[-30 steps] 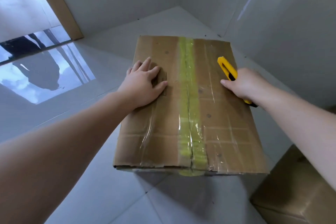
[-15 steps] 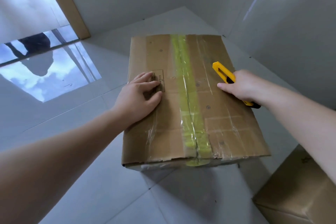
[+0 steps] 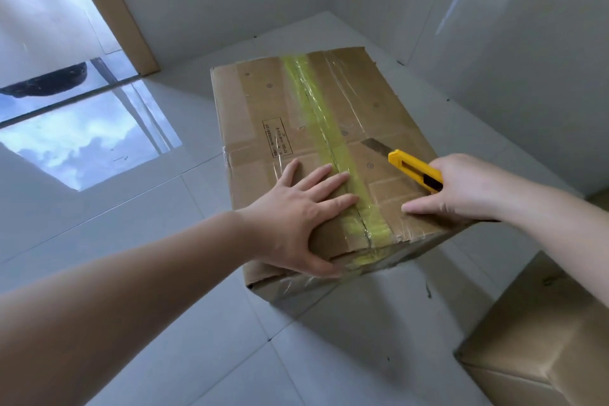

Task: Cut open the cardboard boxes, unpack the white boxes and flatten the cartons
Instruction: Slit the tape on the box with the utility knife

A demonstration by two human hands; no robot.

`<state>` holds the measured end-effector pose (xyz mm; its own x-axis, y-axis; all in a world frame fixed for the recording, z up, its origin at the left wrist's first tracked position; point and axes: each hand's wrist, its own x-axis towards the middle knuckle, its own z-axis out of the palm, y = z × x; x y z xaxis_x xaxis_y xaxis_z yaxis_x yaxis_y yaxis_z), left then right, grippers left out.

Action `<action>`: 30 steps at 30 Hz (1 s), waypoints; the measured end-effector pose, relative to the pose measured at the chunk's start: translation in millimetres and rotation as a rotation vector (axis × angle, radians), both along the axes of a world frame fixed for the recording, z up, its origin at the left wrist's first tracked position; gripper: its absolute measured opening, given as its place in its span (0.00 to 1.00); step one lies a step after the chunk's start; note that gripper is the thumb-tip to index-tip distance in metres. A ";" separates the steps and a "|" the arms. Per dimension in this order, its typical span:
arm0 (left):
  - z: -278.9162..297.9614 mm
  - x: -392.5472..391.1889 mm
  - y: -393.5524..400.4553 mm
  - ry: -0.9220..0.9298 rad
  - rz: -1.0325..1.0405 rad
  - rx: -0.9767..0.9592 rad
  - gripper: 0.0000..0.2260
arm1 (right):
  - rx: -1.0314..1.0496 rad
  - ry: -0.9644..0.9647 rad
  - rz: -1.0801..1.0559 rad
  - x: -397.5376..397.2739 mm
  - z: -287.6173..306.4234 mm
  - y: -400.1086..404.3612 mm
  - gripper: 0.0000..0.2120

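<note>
1. Since the carton is not yet cut, I start at the near right of the floor, where a second cardboard box sits untouched, well apart from the work.
2. My left hand lies flat on the near left of the taped carton, fingers spread wide and straight, tips touching the yellow-green tape seam, thumb hooked over the near edge.
3. My right hand is wrapped round the yellow utility knife over the near right of the top; index finger stretched flat on the cardboard, blade out.
4. What matters next, I judge: the seam lies just left of the blade tip and runs near to far along the carton's long axis, so the right hand is the one to cut.
5. I would mind my left fingertips, which sit on the seam's near stretch.
6. Farther along, the seam is bare to the far edge; beyond it, floor runs to the wall corner, so there is room to push through.
</note>
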<state>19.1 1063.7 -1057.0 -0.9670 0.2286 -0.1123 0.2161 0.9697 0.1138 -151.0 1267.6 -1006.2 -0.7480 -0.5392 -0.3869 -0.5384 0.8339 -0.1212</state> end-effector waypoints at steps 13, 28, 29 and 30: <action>-1.9 -34.4 12.0 0.111 0.292 0.095 0.40 | -0.172 0.206 -0.001 -39.9 -6.1 13.8 0.22; -13.3 2.0 -25.1 0.245 -0.029 0.088 0.32 | -1.129 -0.624 -1.031 35.7 -52.7 48.2 0.11; -13.3 0.5 -22.7 0.250 -0.016 0.085 0.32 | -1.123 -0.631 -1.026 37.7 -51.7 47.4 0.12; -12.7 -1.8 -19.7 0.247 -0.007 0.084 0.32 | -1.119 -0.630 -1.014 38.2 -50.5 46.4 0.12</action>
<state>17.3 1043.9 -1069.8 -0.9612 0.2335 0.1469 0.2536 0.9576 0.1370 -112.8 1314.0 -1056.7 -0.8347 -0.1597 -0.5271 0.5081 0.1460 -0.8488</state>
